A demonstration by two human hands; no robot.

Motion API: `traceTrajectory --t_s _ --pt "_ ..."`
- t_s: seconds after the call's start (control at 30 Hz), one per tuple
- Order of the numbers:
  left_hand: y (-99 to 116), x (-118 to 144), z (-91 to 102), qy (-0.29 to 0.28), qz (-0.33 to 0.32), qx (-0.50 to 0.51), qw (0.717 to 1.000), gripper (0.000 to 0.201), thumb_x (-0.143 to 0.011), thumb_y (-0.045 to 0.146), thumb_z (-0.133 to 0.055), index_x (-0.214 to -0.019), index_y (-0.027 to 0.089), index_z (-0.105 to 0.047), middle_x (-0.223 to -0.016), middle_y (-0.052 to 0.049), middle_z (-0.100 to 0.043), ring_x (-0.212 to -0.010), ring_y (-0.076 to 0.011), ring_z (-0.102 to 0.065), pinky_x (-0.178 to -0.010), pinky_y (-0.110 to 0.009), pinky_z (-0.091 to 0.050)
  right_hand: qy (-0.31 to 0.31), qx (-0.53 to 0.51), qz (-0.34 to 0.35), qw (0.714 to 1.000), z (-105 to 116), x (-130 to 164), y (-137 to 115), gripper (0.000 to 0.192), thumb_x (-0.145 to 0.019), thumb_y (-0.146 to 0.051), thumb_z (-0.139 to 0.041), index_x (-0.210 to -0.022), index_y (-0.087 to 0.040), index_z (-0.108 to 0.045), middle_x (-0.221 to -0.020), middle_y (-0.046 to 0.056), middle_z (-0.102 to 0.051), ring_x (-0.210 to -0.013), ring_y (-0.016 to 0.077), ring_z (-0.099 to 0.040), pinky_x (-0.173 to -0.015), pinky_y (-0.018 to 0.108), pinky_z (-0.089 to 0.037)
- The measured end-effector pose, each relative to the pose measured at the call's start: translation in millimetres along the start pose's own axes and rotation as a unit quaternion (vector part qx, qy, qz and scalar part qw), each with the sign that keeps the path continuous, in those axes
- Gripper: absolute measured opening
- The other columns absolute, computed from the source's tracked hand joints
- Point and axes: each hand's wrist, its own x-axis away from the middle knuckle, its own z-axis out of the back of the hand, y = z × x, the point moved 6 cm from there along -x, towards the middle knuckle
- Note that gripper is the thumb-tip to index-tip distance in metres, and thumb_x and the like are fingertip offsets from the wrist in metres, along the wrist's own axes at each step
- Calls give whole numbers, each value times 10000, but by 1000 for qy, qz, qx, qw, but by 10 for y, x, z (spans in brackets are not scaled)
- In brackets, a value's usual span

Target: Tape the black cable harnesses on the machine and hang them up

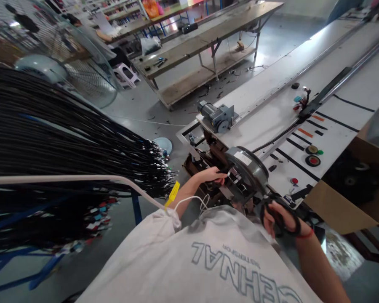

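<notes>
My left hand (213, 174) reaches to the near side of a grey machine with a round housing (248, 166). Its fingers are pinched together at the machine's opening; what they hold is too small to name. Black-handled scissors (298, 225) are in my right hand (281, 216), whose fingers are curled through the handle loops close to the machine's lower right side. The blades are mostly lost against the dark parts there. A black cable (274, 139) lies on the white bench (259, 122) behind the machine, running toward a long rail.
Thick bundles of black cables (50, 134) hang on a blue rack at my left. A small motor (216, 115) sits at the bench's corner. Tape rolls (312, 160) and tape strips lie on the bench. An open cardboard box (337, 206) stands at right, a large fan (78, 63) at back left.
</notes>
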Motion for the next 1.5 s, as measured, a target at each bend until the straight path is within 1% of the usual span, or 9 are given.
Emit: traceTrajectory --t_s 0.1,0.2,0.33,0.5,0.67,0.8,0.93,1.2,1.5 --pt "22 63 -343 -33 -38 246 968 579 -939 556 -360 -945 100 -716 -744 -107 -706 -483 -104 -523 -546 -255 -443 223 52 -1 973 601 154 30 572 -799 -767 -374 -579 -245 -453 -466 40 -513 -376 162 -448 -393 291 -353" --pt "118 137 -432 64 -111 389 912 473 -883 454 -563 -1244 151 -600 -1138 -131 -685 -775 -140 -658 -693 -254 -499 441 219 -68 868 1147 127 12 437 -792 -613 -519 -564 -240 -502 -506 52 -520 -500 211 -534 -510 327 -433" --pt "185 118 -407 76 -84 461 880 403 -890 375 -564 -1221 146 -595 -1115 -124 -680 -841 -143 -667 -666 -219 -514 488 424 -161 745 1451 -124 -58 359 -801 -487 -542 -596 -202 -618 -616 120 -585 -742 296 -622 -696 379 -468" --pt "401 -54 -508 -31 -33 287 957 327 -911 412 -489 -910 129 -652 -541 25 -519 -405 -69 -433 -425 -188 -368 523 463 -47 714 1818 -232 -480 358 -848 -388 -500 -949 -112 -705 -979 185 -652 -994 281 -597 -906 364 -442" --pt "567 -44 -553 101 -56 -35 993 271 -905 324 -471 -1027 131 -619 -602 -2 -641 -396 -120 -505 -482 -237 -410 661 427 -37 616 2680 175 -1026 479 -815 -171 -458 -1270 -42 -536 -1353 241 -470 -1232 305 -461 -1031 422 -357" --pt "570 -3 -560 171 -92 -100 976 341 -909 306 -441 -1166 135 -587 -947 -91 -726 -698 -193 -674 -711 -288 -497 640 386 -133 651 3121 236 -1052 548 -827 -226 -503 -1357 -101 -441 -1188 213 -584 -1158 314 -532 -982 457 -396" --pt "512 18 -529 215 -132 -90 963 348 -896 370 -477 -1141 159 -608 -1193 -120 -659 -1098 -248 -614 -951 -336 -446 628 385 -174 654 3162 164 -974 525 -834 -245 -520 -1340 -130 -440 -1099 194 -625 -1084 303 -590 -917 430 -446" --pt "340 112 -554 237 -47 -74 967 443 -910 497 -338 -802 173 -621 -644 -26 -630 -617 -175 -593 -625 -274 -407 617 401 -182 652 3164 186 -987 457 -847 -250 -500 -1291 -145 -468 -1058 178 -636 -1049 293 -611 -883 416 -467" --pt "-2 355 -626 245 -13 -88 966 540 -831 623 -341 -560 185 -502 -539 -14 -516 -569 -164 -490 -583 -279 -318 625 385 -170 658 3173 176 -969 486 -837 -254 -503 -1307 -143 -457 -1079 188 -631 -1069 304 -603 -888 433 -471"
